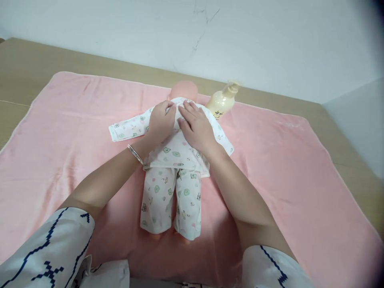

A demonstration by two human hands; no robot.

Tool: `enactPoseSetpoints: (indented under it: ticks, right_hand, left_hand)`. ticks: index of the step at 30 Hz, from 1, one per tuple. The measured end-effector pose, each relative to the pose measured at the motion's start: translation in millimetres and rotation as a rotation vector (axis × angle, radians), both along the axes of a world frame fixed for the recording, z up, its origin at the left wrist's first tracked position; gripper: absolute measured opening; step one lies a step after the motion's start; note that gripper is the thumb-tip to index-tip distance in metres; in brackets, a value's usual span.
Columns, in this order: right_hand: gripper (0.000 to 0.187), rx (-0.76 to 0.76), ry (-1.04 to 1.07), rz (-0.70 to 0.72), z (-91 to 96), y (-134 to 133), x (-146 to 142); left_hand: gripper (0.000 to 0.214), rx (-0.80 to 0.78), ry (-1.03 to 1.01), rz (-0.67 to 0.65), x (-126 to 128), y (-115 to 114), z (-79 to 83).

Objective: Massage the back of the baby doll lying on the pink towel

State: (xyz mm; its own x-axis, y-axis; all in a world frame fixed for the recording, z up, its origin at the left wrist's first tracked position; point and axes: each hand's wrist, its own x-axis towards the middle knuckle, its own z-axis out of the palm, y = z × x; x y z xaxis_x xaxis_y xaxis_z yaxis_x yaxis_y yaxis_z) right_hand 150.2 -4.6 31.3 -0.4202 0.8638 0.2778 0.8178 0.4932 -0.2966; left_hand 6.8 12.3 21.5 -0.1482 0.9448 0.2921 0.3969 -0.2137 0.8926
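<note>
A baby doll lies on its back on a pink blanket, head away from me. It wears a white printed shirt and matching trousers. My left hand is closed on the shirt's front edge at the doll's chest, near the collar. My right hand lies on the chest beside it, fingers together and pressing the shirt's other front edge. A silver bangle circles my left wrist.
A cream pump bottle lies on the blanket just right of the doll's head. The blanket covers a wooden surface that meets a pale wall behind. White cloth sits at the near edge.
</note>
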Motion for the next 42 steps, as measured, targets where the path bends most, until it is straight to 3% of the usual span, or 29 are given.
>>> enactPoseSetpoints:
  ticks: [2, 4, 7, 11, 15, 18, 22, 25, 27, 30, 33, 35, 38, 42]
  right_hand:
    - [0.055, -0.003, 0.001, -0.149, 0.6, -7, -4]
    - [0.055, 0.019, -0.035, -0.206, 2.2, -18, -12]
    - [0.051, 0.041, -0.095, -0.049, 5.0, -28, -19]
    - [0.049, -0.008, -0.073, 0.113, 4.5, -10, -8]
    - [0.053, -0.013, 0.034, -0.071, -1.7, 5, 4]
    - [0.055, 0.06, 0.031, -0.238, -3.4, -8, -5]
    - [0.048, 0.09, -0.062, -0.07, 0.5, -23, -18]
    - [0.046, 0.047, -0.07, 0.083, 0.8, -9, -9]
    - [0.045, 0.024, -0.03, 0.089, -2.1, 6, 2]
    - [0.052, 0.051, 0.041, -0.084, -7.7, 14, 9]
    - [0.054, 0.112, 0.018, -0.3, -8.9, 2, 1]
    - [0.055, 0.12, -0.012, -0.358, -6.9, -7, -6]
    - [0.053, 0.094, -0.002, -0.313, -4.6, -7, -5]
    - [0.054, 0.047, 0.005, -0.147, -8.0, 11, 9]
  left_hand:
    - [0.016, 0.045, 0.066, 0.004, -1, 1, -3.3]
    - [0.016, 0.065, 0.127, 0.029, -2, 2, -6.3]
    - [0.017, 0.088, 0.195, 0.047, -3, 5, -10.4]
    - [0.022, 0.148, 0.253, 0.052, -3, 7, -14.1]
    - [0.019, 0.164, 0.271, 0.065, -2, 6, -16.7]
    - [0.018, 0.176, 0.288, 0.072, -2, 7, -18.3]
    - [0.017, 0.181, 0.312, 0.082, -3, 9, -19.9]
    - [0.019, 0.179, 0.336, 0.093, -4, 11, -21.4]
    - [0.019, 0.194, 0.347, 0.097, -4, 11, -22.5]
    - [0.018, 0.219, 0.344, 0.096, -3, 10, -23.5]
    - [0.02, 0.211, 0.321, 0.098, -2, 7, -23.4]
    - [0.022, 0.198, 0.317, 0.094, -2, 6, -23.2]
    - [0.026, 0.189, 0.327, 0.061, -4, 6, -23.8]
    - [0.031, 0.181, 0.394, -0.026, -5, 10, -25.8]
